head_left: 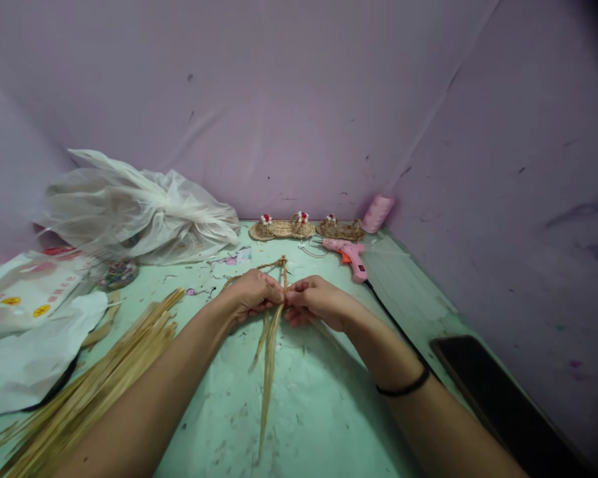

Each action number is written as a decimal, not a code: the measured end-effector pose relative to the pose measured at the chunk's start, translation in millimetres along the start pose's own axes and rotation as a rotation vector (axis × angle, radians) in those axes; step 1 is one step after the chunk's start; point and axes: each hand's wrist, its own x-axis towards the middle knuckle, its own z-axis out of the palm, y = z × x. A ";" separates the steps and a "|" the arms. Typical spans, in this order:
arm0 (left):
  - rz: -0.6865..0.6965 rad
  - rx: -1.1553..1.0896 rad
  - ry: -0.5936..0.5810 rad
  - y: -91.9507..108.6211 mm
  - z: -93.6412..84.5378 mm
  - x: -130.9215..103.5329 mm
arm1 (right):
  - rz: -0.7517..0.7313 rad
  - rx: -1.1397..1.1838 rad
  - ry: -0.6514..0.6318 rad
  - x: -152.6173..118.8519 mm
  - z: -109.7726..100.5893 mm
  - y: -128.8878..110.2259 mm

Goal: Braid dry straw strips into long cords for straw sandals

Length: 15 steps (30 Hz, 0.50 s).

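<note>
Both hands [285, 302] pinch the braided strip [285, 282] between them, its loose ends trailing toward the person over the surface [323, 411].

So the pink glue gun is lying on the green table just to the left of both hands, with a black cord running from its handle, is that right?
Not quite: the head view shows the pink glue gun beyond and to the right of the left hand and the right hand. It does lie on the green table, with a black cord running from its handle.
</note>
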 end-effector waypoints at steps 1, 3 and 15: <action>0.003 0.012 0.003 0.2 0.1 -0.3 | -0.008 -0.008 0.001 0.5 3.3 1.4; 0.018 0.048 0.009 1.8 0.3 -2.0 | -0.050 -0.063 0.077 2.5 6.3 4.7; 0.048 0.732 0.249 22.4 14.0 -30.7 | -0.097 0.231 0.076 7.1 8.2 24.7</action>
